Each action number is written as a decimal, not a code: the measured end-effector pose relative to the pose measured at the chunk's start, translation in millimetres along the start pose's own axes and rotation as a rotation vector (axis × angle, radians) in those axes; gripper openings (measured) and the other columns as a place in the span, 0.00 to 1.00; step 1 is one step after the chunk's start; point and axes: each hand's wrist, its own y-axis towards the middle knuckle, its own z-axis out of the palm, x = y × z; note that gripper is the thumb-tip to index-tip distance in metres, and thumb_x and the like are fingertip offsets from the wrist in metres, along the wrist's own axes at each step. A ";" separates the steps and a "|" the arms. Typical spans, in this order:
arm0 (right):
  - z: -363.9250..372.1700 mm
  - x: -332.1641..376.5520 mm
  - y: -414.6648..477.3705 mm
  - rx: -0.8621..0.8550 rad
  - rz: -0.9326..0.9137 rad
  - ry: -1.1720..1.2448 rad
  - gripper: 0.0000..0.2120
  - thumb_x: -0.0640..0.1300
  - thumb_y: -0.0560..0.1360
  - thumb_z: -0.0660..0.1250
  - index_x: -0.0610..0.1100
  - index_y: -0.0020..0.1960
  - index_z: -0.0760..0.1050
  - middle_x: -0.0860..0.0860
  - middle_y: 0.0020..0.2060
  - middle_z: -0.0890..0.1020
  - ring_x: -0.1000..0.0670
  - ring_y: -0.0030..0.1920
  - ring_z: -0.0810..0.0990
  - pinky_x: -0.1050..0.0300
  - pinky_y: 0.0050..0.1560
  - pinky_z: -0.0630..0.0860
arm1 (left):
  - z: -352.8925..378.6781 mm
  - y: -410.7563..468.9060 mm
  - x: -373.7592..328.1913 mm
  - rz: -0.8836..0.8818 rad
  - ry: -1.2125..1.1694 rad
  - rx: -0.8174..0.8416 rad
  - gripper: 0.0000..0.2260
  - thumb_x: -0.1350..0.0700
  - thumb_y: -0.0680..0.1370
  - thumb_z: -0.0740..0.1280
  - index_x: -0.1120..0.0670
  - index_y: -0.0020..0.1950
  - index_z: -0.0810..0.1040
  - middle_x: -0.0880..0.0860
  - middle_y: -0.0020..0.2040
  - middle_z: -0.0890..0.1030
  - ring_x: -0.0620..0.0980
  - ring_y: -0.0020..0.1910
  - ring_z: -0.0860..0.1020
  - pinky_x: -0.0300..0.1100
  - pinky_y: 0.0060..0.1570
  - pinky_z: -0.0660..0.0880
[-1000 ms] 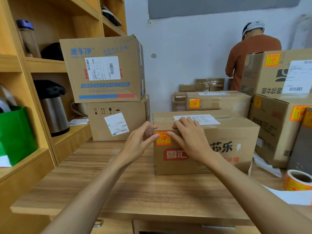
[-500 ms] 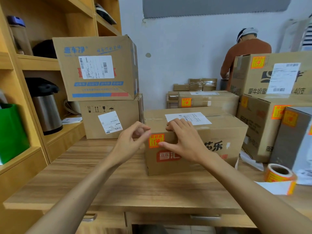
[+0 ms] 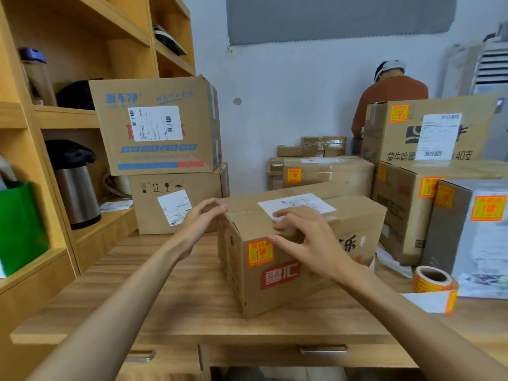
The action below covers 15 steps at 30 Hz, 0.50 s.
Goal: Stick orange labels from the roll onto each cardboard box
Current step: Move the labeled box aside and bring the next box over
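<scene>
Two hands are on one cardboard box (image 3: 299, 281) standing mid-desk, a corner turned toward the viewer. The left hand (image 3: 200, 224) rests at its upper left corner, fingers nearly straight and holding nothing. The right hand (image 3: 308, 240) lies spread over the top front edge, thumb tip just beside the orange label (image 3: 260, 253) stuck on the front face above a red logo. The label roll (image 3: 433, 281) stands on the wooden desk (image 3: 165, 298) at 4 o'clock of the box, a strip trailing loose. At 9 o'clock, wooden shelving (image 3: 68, 116) holds a steel flask (image 3: 77, 193) and a green bag (image 3: 19, 224). At 10 o'clock, two stacked cartons (image 3: 156, 125) carry white shipping slips. From 1 to 3 o'clock, labelled boxes (image 3: 428, 130) crowd the desk. Behind them, a person in a rust shirt (image 3: 390, 97) faces the pale wall (image 3: 288, 92).
</scene>
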 end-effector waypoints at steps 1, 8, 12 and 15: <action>-3.5 -0.6 -2.2 -0.006 0.010 -0.118 0.20 0.66 0.75 0.64 0.52 0.54 0.82 0.54 0.64 0.77 0.55 0.66 0.71 0.47 0.70 0.65 | 0.3 -3.2 1.8 -0.003 0.011 -0.002 0.36 0.34 0.66 0.73 0.45 0.73 0.74 0.49 0.69 0.77 0.50 0.69 0.74 0.52 0.71 0.69; -29.9 14.4 -35.0 0.011 0.226 -0.447 0.39 0.78 0.71 0.48 0.57 0.69 0.73 0.55 0.51 0.68 0.54 0.48 0.68 0.56 0.47 0.64 | -10.6 -35.7 10.5 0.119 0.117 0.052 0.23 0.34 0.75 0.68 0.36 0.70 0.74 0.50 0.58 0.78 0.48 0.60 0.78 0.44 0.53 0.77; -33.2 22.8 -41.9 0.089 0.279 -0.232 0.40 0.80 0.71 0.47 0.59 0.74 0.67 0.59 0.63 0.69 0.56 0.59 0.71 0.54 0.57 0.72 | -28.9 -63.0 5.6 0.194 0.190 0.057 0.19 0.34 0.75 0.69 0.37 0.64 0.79 0.56 0.49 0.80 0.52 0.51 0.81 0.43 0.44 0.80; -33.5 27.6 -45.0 0.190 0.270 -0.131 0.44 0.81 0.68 0.48 0.59 0.75 0.65 0.62 0.73 0.64 0.57 0.71 0.64 0.51 0.70 0.65 | -43.9 -85.7 -3.5 0.247 0.223 0.019 0.16 0.44 0.76 0.72 0.45 0.63 0.82 0.60 0.43 0.79 0.56 0.45 0.81 0.38 0.42 0.80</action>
